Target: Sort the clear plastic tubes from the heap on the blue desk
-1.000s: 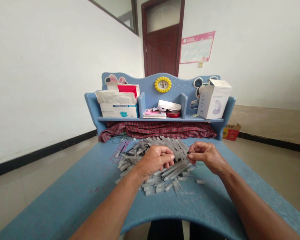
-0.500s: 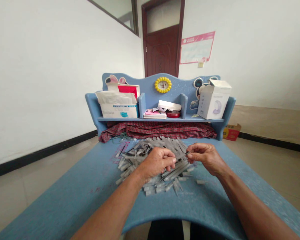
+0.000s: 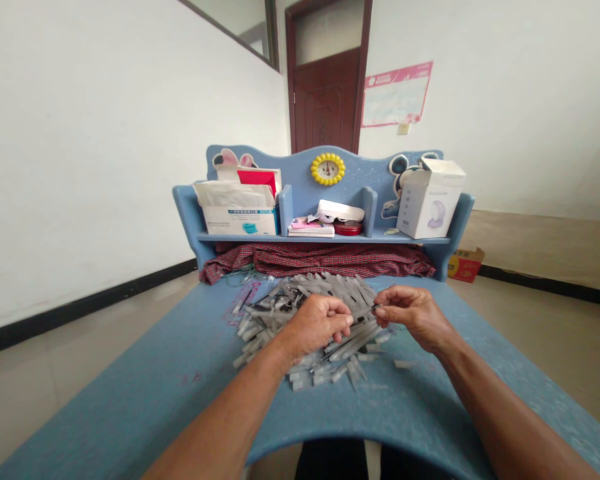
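Observation:
Over a pile of small translucent plastic sleeves (image 3: 353, 347), some with dark thin pieces among them, both of my hands are raised close together. My left hand (image 3: 325, 323) is closed in a pinch, fingers curled, at one end of a thin translucent piece (image 3: 363, 312) that spans the gap between the hands. What exactly lies inside those fingers is hidden. Thumb and forefinger of my right hand (image 3: 405, 313) pinch a small dark thin piece (image 3: 375, 307) at the other end. It is too small to name its kind.
A loose sleeve (image 3: 404, 364) lies right of the pile on the blue desk (image 3: 180, 393). Checked cloth (image 3: 320, 260) is bunched behind it, under a shelf (image 3: 375, 239). The shelf bears a mask box (image 3: 240, 220), booklets (image 3: 310, 230), a red tin (image 3: 348, 229) and a white carton (image 3: 430, 203).
The hands and the pieces between them hold nearly the same pose. Only the camera view has shifted very slightly.

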{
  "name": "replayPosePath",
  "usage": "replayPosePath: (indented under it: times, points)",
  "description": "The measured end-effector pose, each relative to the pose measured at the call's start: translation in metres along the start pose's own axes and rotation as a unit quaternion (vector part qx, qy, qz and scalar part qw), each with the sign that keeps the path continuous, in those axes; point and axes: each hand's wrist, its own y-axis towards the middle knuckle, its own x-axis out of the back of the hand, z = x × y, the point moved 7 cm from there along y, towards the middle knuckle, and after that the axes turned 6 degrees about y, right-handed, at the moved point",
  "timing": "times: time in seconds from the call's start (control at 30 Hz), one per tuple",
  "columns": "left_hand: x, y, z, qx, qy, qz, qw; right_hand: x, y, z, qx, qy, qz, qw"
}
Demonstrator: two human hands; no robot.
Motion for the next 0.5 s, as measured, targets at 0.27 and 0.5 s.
replayPosePath:
  times: [0.27,0.5]
  points:
    - [-0.0006,0.0002,0.0002,0.001,0.011,-0.011,1.0,-0.0013,-0.0003,-0.0004,-0.009,-0.014,-0.006,1.0]
    - [-0.0005,-0.0002,0.0014,0.012,0.017,-0.016,1.0,-0.0002,-0.0006,-0.0031,-0.011,-0.029,-0.007,0.999]
